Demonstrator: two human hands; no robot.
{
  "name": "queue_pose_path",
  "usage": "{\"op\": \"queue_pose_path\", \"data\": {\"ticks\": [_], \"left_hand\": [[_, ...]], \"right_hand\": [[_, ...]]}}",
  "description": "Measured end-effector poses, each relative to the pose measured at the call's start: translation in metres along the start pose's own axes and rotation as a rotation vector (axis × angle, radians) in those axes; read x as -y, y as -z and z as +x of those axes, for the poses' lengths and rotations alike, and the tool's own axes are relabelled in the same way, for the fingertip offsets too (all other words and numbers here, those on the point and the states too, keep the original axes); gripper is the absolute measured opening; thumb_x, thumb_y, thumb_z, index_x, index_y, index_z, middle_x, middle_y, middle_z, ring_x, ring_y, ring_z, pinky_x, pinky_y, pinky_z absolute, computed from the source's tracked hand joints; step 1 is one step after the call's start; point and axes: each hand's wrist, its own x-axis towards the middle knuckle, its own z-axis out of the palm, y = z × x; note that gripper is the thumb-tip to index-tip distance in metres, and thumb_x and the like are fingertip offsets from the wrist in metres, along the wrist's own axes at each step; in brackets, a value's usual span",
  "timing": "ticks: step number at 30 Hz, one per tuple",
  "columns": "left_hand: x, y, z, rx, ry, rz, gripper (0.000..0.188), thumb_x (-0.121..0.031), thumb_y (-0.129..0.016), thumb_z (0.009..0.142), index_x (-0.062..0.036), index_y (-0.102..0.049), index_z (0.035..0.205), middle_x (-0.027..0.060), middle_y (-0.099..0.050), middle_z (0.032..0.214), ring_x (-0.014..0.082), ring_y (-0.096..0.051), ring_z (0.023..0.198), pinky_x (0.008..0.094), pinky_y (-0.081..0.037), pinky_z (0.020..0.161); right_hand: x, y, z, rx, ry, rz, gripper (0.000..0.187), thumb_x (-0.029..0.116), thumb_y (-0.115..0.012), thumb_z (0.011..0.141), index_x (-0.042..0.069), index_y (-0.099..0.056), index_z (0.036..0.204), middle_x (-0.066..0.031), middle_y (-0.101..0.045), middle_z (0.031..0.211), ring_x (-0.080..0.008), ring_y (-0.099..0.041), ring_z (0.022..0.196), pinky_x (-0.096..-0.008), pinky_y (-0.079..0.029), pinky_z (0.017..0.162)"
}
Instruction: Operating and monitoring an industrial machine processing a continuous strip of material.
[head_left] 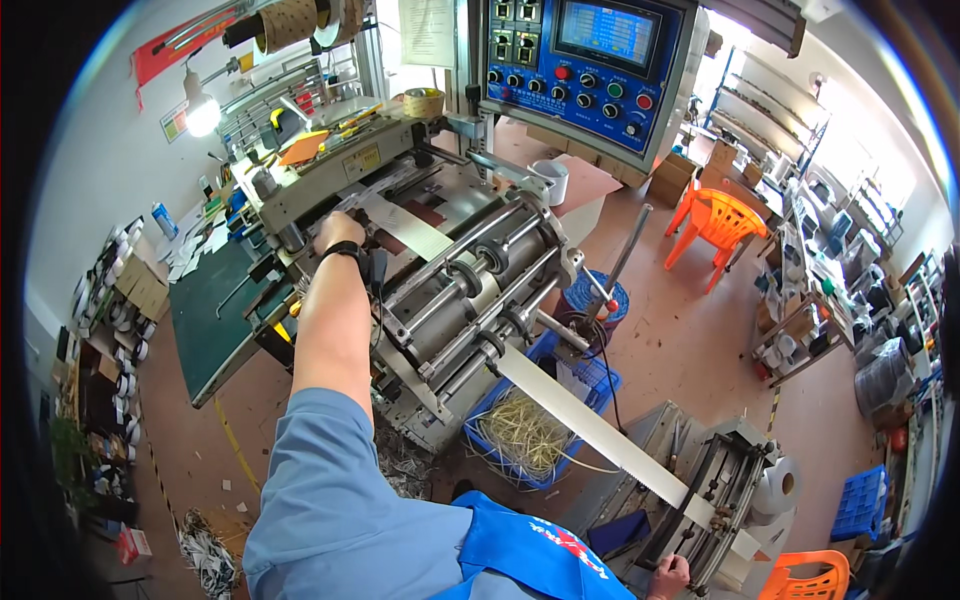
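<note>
My left hand (338, 230), wearing a dark wristband, reaches far forward to the near-left side of the machine (420, 345). Its fingers curl closed there; what they grip is hidden. A pale strip (405, 228) runs through the machine close to that hand. From the rollers (490, 256), a long white strip with a toothed edge (590, 425) slants down to the feed unit (715, 490) at lower right. Beside that unit's dark rail my right hand (670, 578) is closed, fingertips together at its near end; whatever they pinch is too small to make out.
A blue crate (600, 385) of shredded strips (522, 437) stands on the floor below the strip. Above the machine is a blue control panel (575, 85). A paper roll (775, 490) sits by the feed unit. Orange chairs (722, 222) and a green-topped table (215, 320) stand around.
</note>
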Motion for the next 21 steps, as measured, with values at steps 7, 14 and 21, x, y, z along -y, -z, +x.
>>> {"op": "queue_pose_path", "data": {"ticks": [7,14,21], "left_hand": [[0.015,-0.02,0.025,-0.064,0.002,-0.092,0.027,-0.016,-0.057,0.085,-0.0021,-0.07,0.104,0.0197,-0.067,0.114,0.033,-0.064,0.108,0.0419,-0.052,0.089],[0.011,-0.056,0.062,0.074,-0.357,-0.74,0.02,-0.009,-0.053,0.08,-0.0015,-0.071,0.081,0.0085,-0.066,0.07,0.0177,-0.062,0.062,0.031,-0.047,0.058],[-0.001,-0.05,0.05,0.116,-0.395,-0.716,0.02,-0.008,-0.052,0.082,-0.0004,-0.07,0.085,0.0042,-0.063,0.067,0.0124,-0.058,0.059,0.0271,-0.045,0.056]], "right_hand": [[-0.018,-0.008,-0.001,0.013,0.001,0.004,0.017,0.015,-0.062,0.085,0.001,-0.06,0.077,-0.015,-0.059,0.072,-0.0333,-0.058,0.068,-0.0429,-0.046,0.064],[-0.022,-0.009,-0.001,0.0,-0.021,-0.028,0.015,0.016,-0.064,0.083,0.003,-0.062,0.075,-0.0137,-0.061,0.072,-0.0319,-0.06,0.067,-0.0409,-0.049,0.063],[-0.013,-0.005,0.001,-0.023,-0.004,-0.018,0.015,0.016,-0.066,0.083,0.004,-0.062,0.074,-0.0135,-0.062,0.071,-0.0311,-0.061,0.066,-0.0404,-0.05,0.062]]}}
